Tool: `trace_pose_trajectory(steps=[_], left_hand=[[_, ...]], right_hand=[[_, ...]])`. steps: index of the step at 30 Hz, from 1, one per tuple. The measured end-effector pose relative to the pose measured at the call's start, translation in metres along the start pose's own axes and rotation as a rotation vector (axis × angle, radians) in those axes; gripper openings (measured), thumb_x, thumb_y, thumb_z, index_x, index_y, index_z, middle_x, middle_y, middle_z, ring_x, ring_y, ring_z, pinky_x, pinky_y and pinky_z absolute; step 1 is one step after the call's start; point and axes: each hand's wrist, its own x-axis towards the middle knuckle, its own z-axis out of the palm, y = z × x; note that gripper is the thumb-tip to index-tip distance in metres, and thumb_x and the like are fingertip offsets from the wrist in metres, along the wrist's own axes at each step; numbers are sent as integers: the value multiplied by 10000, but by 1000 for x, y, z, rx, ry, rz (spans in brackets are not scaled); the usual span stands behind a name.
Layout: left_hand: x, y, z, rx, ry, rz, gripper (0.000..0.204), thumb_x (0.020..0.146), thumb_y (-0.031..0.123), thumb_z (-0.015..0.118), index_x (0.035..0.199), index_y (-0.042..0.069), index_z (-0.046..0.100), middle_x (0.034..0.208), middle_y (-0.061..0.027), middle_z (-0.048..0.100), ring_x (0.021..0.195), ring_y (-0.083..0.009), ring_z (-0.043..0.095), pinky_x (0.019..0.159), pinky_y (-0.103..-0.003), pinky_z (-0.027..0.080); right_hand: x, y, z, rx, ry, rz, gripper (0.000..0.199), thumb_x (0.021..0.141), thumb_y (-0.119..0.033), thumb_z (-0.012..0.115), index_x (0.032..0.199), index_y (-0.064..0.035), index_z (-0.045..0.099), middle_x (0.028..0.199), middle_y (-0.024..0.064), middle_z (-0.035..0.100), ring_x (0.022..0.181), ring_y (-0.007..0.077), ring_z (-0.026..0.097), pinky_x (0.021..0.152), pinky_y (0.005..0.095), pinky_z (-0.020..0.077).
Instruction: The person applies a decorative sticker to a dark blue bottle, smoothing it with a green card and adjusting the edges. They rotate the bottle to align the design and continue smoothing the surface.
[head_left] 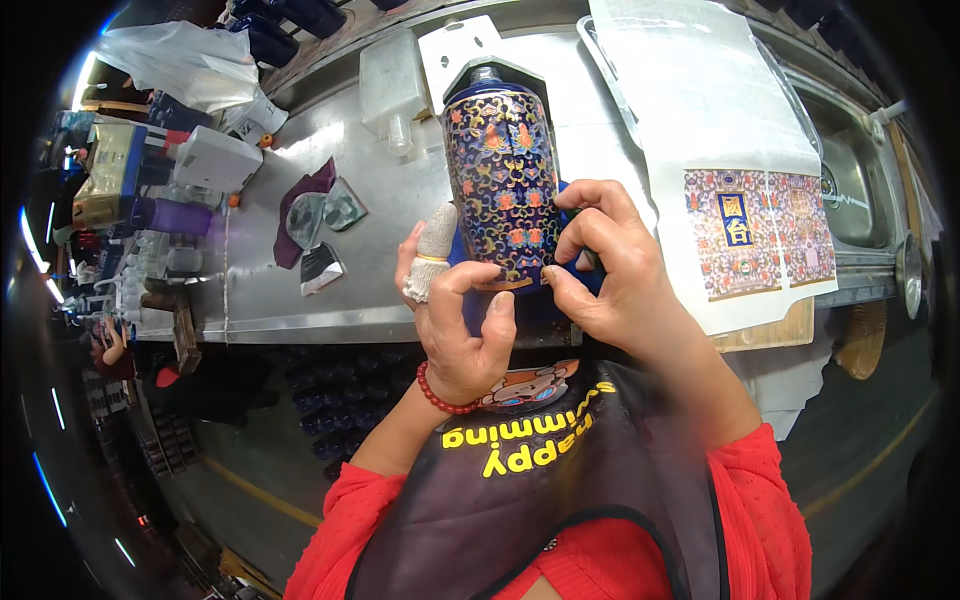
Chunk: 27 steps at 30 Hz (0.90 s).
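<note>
A dark blue bottle (505, 180) with a dense floral pattern in gold, orange and red lies on its back, neck away from me, against a dark angular rest (535, 82). My left hand (455, 325) is curled at its lower left, index fingertip on the front near the base and thumb just below. One left finger wears a whitish cloth finger cover (433, 250) held by a yellow band. Closed in around the lower right side, my right hand (625, 265) has its thumb tip at the pattern's bottom corner. Its other fingertips are partly hidden behind the bottle's edge.
To the right, a white backing sheet (700, 315) carries patterned decals (760, 235), beside a metal sink (860, 205). A clear plastic box (390, 85) and a small clear cup (399, 135) stand behind. Scraps of film (320, 220) lie on the steel table (265, 300) at left.
</note>
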Motion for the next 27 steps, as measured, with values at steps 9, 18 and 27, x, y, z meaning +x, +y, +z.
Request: trace_pose_trajectory(steps=[9, 18, 27], left_hand=[[0, -2, -1, 16, -4, 5, 251, 846, 79, 648, 1091, 43, 605, 808, -66, 634, 1008, -322, 589, 1188, -598, 218], [-1, -4, -1, 19, -1, 9, 260, 846, 76, 649, 1099, 33, 608, 821, -78, 637, 1053, -361, 576, 1175, -594, 234], [-1, -3, -1, -16, -20, -17, 245, 853, 75, 632, 1092, 42, 595, 776, -51, 655, 921, -277, 616, 1188, -618, 227]], right_hand=[[2, 0, 0, 34, -7, -6, 206, 741, -16, 751, 839, -13, 570, 1167, 219, 558, 1057, 380, 594, 877, 417, 503], [2, 0, 0, 56, -4, -2, 196, 744, -10, 740, 850, -16, 575, 1168, 209, 556, 1057, 372, 597, 861, 409, 508], [2, 1, 0, 56, -9, -15, 209, 740, -7, 744, 861, -12, 573, 1158, 218, 553, 1069, 386, 589, 877, 420, 506]])
